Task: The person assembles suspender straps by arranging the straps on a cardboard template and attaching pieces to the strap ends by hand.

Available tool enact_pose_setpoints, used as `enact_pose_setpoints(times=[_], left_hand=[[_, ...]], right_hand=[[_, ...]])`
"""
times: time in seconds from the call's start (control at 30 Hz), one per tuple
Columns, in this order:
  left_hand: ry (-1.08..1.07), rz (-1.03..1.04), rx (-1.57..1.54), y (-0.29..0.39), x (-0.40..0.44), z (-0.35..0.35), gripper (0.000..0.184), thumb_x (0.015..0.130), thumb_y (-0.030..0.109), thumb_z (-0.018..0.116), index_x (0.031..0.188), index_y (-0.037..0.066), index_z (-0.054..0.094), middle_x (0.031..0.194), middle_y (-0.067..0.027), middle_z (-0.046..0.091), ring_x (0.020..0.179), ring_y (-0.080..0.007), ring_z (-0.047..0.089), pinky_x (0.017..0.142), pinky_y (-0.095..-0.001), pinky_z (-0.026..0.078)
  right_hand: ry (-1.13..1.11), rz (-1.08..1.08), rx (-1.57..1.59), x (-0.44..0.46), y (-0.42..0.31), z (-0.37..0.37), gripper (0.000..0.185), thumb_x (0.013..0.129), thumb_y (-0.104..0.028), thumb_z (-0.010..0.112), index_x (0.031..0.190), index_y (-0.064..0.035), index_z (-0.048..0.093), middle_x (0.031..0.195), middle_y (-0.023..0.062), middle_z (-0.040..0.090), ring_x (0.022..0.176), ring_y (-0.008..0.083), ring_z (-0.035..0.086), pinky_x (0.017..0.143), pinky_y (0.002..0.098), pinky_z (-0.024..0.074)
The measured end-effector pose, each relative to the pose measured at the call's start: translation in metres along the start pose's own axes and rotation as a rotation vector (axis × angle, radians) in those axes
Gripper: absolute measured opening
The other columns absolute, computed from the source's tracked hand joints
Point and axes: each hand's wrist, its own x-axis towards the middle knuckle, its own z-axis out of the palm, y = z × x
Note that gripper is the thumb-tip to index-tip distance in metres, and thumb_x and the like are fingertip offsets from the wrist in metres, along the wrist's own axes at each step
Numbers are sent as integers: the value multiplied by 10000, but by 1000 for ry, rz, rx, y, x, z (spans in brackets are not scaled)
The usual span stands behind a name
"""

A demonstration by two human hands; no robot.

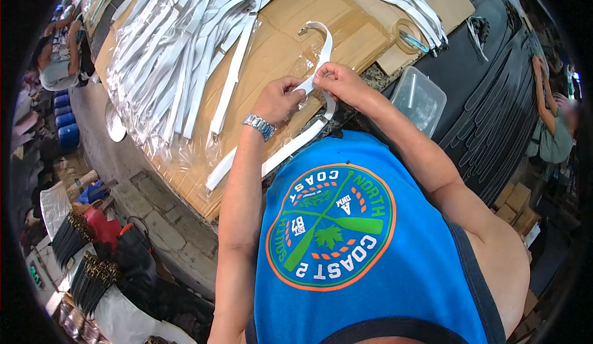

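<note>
A white strap [324, 44] with a metal clip at its far end runs between my hands, just in front of my body. My left hand [279, 101], with a metal watch at the wrist, pinches the strap between thumb and fingers. Beside it, my right hand [346, 84] is also closed on the strap, fingertips together. The strap's far end curls up over the cardboard [281, 53], and a lower length with a metal buckle [324, 119] lies near my shirt. To the left is a large pile of similar white straps [185, 47], some in clear plastic.
A tape roll [404, 36] with a light-blue-handled tool [414, 42] lies at the right. A clear plastic box [420, 100] stands near my right arm. Black straps [488, 121] spread farther right, by another person [555, 131]. One more person [58, 59] is at far left.
</note>
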Motion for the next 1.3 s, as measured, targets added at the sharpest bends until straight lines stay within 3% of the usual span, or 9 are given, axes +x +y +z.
enact_pose_setpoints(times=[0.1, 0.23, 0.33, 0.43, 0.6, 0.7, 0.8, 1.0, 1.3], left_hand=[[1, 29, 14, -6, 3, 0, 254, 912, 182, 658, 1091, 3, 673, 797, -46, 680, 658, -97, 600, 612, -270, 483], [40, 179, 51, -15, 3, 0, 231, 904, 141, 668, 1085, -2, 669, 806, -42, 677, 659, -97, 595, 603, -273, 479], [5, 99, 4, -11, 0, 0, 225, 898, 127, 677, 1083, 0, 664, 797, -35, 669, 656, -95, 593, 598, -268, 476], [-49, -30, 58, 1, -5, -3, 236, 919, 106, 658, 1119, -17, 639, 870, -41, 687, 727, -89, 618, 668, -256, 504], [-73, -34, 10, -4, -4, -7, 233, 926, 122, 653, 1121, -3, 629, 841, -32, 678, 715, -89, 626, 657, -250, 500], [-93, -9, -55, -15, -1, -10, 249, 921, 139, 657, 1127, 1, 635, 847, -33, 676, 707, -94, 623, 661, -255, 502], [-114, -7, -78, -16, -1, -11, 267, 915, 155, 668, 1134, 5, 641, 869, -32, 677, 727, -95, 626, 684, -258, 506], [-82, 31, -78, -17, 3, -14, 308, 898, 183, 702, 1147, 10, 648, 931, -36, 688, 816, -88, 621, 737, -247, 501], [15, 75, -158, 5, 2, -8, 306, 886, 227, 728, 1085, -1, 684, 945, -45, 694, 837, -96, 615, 750, -241, 490]], right_hand=[[-11, 57, 131, 2, 2, -2, 176, 887, -197, 698, 903, -52, 600, 661, -2, 574, 524, 80, 497, 453, 245, 380], [46, 75, 59, 3, 1, -4, 148, 873, -168, 697, 864, -51, 607, 669, -5, 576, 528, 79, 500, 453, 244, 387], [58, 66, 32, 3, 6, -4, 151, 867, -170, 702, 848, -50, 612, 676, -5, 582, 546, 79, 510, 467, 246, 396], [87, 35, -15, 2, 8, -3, 186, 862, -193, 718, 855, -37, 617, 692, -1, 603, 595, 89, 546, 522, 251, 432], [262, -72, -114, 6, 16, -19, 253, 855, -233, 740, 905, -12, 629, 757, 13, 645, 694, 110, 601, 635, 264, 482], [337, -76, -123, 8, 15, -25, 275, 864, -243, 735, 959, -10, 625, 810, 22, 655, 715, 111, 606, 633, 270, 489], [190, 80, 18, -1, -12, -18, 254, 903, -216, 706, 1079, -61, 608, 859, 0, 639, 719, 74, 578, 636, 226, 453], [32, 42, 197, 10, 0, -23, 194, 916, -183, 686, 1035, -58, 597, 817, -8, 638, 696, 77, 584, 611, 227, 456], [19, -17, 173, 6, -18, -15, 172, 907, -141, 690, 1015, -52, 591, 816, -19, 636, 711, 49, 564, 645, 208, 443]])
